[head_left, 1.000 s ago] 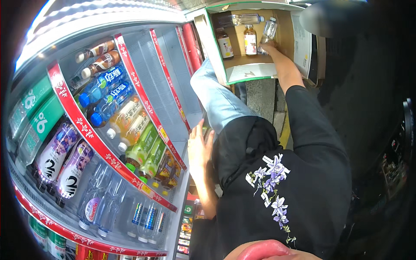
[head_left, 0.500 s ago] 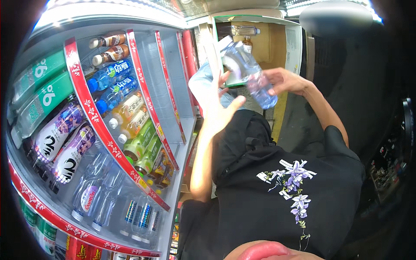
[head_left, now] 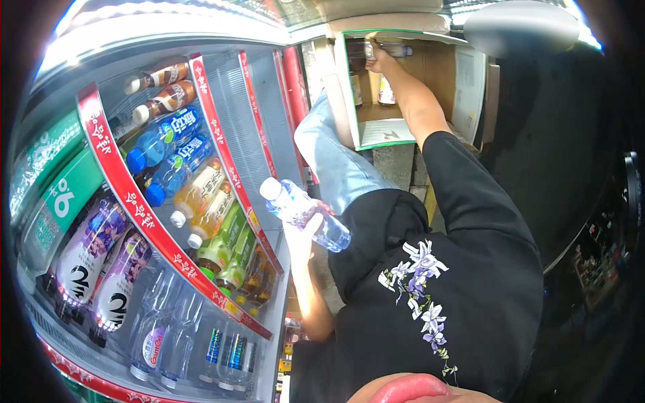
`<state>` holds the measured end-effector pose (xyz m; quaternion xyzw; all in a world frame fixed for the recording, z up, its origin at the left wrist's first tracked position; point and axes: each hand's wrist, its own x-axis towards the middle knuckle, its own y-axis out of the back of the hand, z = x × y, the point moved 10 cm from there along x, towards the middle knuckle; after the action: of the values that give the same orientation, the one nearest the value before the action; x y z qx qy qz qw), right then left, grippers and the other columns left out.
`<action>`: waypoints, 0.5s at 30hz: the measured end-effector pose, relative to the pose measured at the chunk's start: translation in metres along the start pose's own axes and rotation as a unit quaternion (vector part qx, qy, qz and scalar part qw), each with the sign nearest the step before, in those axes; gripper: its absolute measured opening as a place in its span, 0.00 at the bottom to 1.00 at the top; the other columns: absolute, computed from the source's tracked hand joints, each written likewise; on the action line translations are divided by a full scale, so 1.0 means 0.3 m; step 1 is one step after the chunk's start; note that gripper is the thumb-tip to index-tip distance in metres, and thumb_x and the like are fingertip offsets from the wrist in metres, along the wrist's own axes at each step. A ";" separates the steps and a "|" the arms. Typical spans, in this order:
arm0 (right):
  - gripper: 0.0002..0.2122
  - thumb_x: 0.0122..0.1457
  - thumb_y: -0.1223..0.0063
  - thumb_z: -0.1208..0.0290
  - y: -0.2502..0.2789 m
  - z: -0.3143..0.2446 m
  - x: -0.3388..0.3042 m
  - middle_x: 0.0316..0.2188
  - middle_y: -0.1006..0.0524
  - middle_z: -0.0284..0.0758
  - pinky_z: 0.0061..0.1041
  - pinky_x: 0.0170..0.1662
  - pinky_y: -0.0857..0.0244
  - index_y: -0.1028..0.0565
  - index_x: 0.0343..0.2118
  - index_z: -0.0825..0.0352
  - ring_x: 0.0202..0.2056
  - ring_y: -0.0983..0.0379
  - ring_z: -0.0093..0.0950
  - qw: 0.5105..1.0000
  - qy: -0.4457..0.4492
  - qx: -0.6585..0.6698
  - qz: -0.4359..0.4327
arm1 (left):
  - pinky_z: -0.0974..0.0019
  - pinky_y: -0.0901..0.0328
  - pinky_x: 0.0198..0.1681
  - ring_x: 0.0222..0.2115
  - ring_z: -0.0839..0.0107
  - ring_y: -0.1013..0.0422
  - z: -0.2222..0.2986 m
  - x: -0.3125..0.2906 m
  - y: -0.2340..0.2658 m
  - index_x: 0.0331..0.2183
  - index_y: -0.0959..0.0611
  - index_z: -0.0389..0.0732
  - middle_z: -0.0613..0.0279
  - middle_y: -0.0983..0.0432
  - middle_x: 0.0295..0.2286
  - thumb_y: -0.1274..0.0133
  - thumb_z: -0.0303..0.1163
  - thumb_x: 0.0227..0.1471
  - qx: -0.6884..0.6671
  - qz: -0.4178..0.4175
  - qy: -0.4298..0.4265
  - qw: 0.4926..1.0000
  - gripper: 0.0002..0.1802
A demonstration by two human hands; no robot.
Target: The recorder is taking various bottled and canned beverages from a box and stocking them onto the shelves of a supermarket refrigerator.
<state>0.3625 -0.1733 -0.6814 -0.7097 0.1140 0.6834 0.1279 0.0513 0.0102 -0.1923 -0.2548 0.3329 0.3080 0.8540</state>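
My left hand [head_left: 306,228] is wrapped round a clear water bottle [head_left: 329,233] with a white cap, held tilted between the fridge shelves and my body. The bottle's cap end points up and left, towards the shelves. At the far end of my stretched arm, my right hand [head_left: 379,62] reaches into an open cardboard box [head_left: 433,84]. Its fingers are closed on a bottle [head_left: 369,50], of which only a small part shows. Right behind those fingers another clear bottle [head_left: 401,51] lies on its side. A bottle with a pale label [head_left: 386,91] is lower in the box.
On the left, an open drinks fridge has red-edged shelves [head_left: 144,215] holding blue-capped bottles [head_left: 168,141], orange juice bottles [head_left: 205,195], green bottles [head_left: 225,245] and purple-labelled bottles [head_left: 94,245]. Clear water bottles [head_left: 164,329] fill a lower section. My jeans-covered leg [head_left: 336,158] is beside the box.
The clear water bottle has passed from my right hand to my left, which has come down and nearer. My right hand has moved away, far into the box.
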 end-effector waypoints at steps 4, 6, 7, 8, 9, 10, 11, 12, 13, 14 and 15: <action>0.24 0.60 0.37 0.51 0.084 -0.139 0.193 0.48 0.21 0.40 0.46 0.49 0.27 0.28 0.52 0.60 0.49 0.23 0.43 0.992 0.052 0.117 0.000 | 0.55 0.26 0.45 0.38 0.60 0.20 0.012 -0.021 0.011 0.45 0.23 0.32 0.52 0.20 0.35 0.37 0.22 0.49 0.039 0.020 0.009 0.999 0.20; 0.18 0.64 0.44 0.57 0.123 -0.223 0.204 0.46 0.21 0.41 0.45 0.48 0.25 0.27 0.52 0.62 0.47 0.22 0.42 0.989 0.123 0.073 -0.033 | 0.56 0.27 0.46 0.37 0.61 0.21 0.024 -0.048 0.030 0.47 0.23 0.34 0.55 0.19 0.36 0.36 0.28 0.51 0.071 0.007 -0.019 0.997 0.22; 0.15 0.66 0.47 0.60 0.166 -0.260 0.197 0.45 0.21 0.41 0.44 0.48 0.23 0.27 0.51 0.63 0.45 0.21 0.42 0.984 0.159 0.056 -0.051 | 0.56 0.27 0.46 0.37 0.62 0.21 0.032 -0.052 0.028 0.46 0.22 0.34 0.55 0.19 0.36 0.36 0.28 0.51 0.076 0.008 -0.025 0.997 0.21; 0.13 0.68 0.51 0.64 0.187 -0.307 0.158 0.44 0.20 0.42 0.43 0.47 0.22 0.26 0.51 0.64 0.44 0.21 0.41 0.976 0.200 0.039 -0.071 | 0.57 0.27 0.46 0.38 0.62 0.21 0.050 -0.065 0.023 0.46 0.22 0.34 0.55 0.19 0.36 0.37 0.27 0.50 0.078 0.008 -0.034 0.996 0.20; 0.15 0.69 0.50 0.62 0.087 -0.078 0.063 0.47 0.22 0.45 0.43 0.48 0.22 0.28 0.52 0.65 0.45 0.21 0.42 0.990 0.138 -0.002 -0.037 | 0.58 0.25 0.45 0.39 0.62 0.20 0.047 -0.109 0.091 0.48 0.24 0.32 0.53 0.20 0.36 0.37 0.17 0.49 0.053 0.086 -0.023 0.995 0.23; 0.18 0.69 0.49 0.60 0.041 -0.015 -0.060 0.51 0.25 0.46 0.41 0.50 0.22 0.30 0.54 0.66 0.47 0.22 0.42 0.989 0.106 -0.021 -0.102 | 0.58 0.25 0.45 0.39 0.62 0.20 0.076 -0.142 0.113 0.48 0.24 0.32 0.53 0.20 0.36 0.37 0.17 0.49 0.049 0.112 -0.042 0.992 0.23; 0.18 0.69 0.48 0.60 0.139 -0.223 -0.176 0.55 0.26 0.46 0.40 0.56 0.26 0.30 0.55 0.65 0.51 0.24 0.41 0.876 0.314 -0.211 -0.298 | 0.58 0.25 0.45 0.39 0.62 0.21 0.093 -0.111 0.067 0.48 0.25 0.33 0.53 0.20 0.37 0.37 0.16 0.49 0.049 0.045 -0.050 0.997 0.24; 0.18 0.69 0.49 0.60 0.064 0.038 -0.323 0.55 0.26 0.43 0.43 0.62 0.32 0.30 0.56 0.65 0.55 0.27 0.40 0.980 0.058 -0.073 -0.178 | 0.58 0.25 0.45 0.39 0.62 0.21 0.092 -0.159 0.120 0.49 0.25 0.34 0.53 0.20 0.37 0.37 0.16 0.49 0.068 0.080 -0.064 0.992 0.25; 0.17 0.70 0.49 0.62 0.118 0.017 -0.548 0.57 0.26 0.41 0.45 0.65 0.36 0.31 0.57 0.64 0.57 0.28 0.39 0.958 0.050 -0.098 -0.265 | 0.58 0.25 0.45 0.40 0.63 0.22 0.099 -0.145 0.098 0.50 0.27 0.35 0.56 0.22 0.39 0.38 0.15 0.49 0.073 0.055 -0.064 0.994 0.27; 0.18 0.70 0.49 0.63 0.254 -0.018 -0.632 0.58 0.26 0.40 0.44 0.65 0.37 0.31 0.59 0.63 0.57 0.27 0.37 0.966 0.045 -0.118 -0.226 | 0.58 0.25 0.45 0.40 0.63 0.22 0.121 -0.135 0.075 0.50 0.27 0.35 0.56 0.22 0.39 0.38 0.15 0.49 0.067 0.041 -0.084 0.993 0.27; 0.19 0.70 0.49 0.63 0.284 0.010 -0.803 0.58 0.25 0.40 0.44 0.65 0.37 0.31 0.59 0.64 0.58 0.28 0.36 0.952 0.034 -0.136 -0.270 | 0.58 0.26 0.46 0.40 0.64 0.22 0.129 -0.138 0.063 0.52 0.28 0.36 0.58 0.23 0.40 0.38 0.14 0.48 0.049 0.022 -0.092 0.994 0.29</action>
<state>0.3212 -0.2556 -0.4431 -0.7472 -0.1720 0.6079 0.2063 0.0297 0.0331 -0.1414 -0.1754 0.2730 0.3326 0.8855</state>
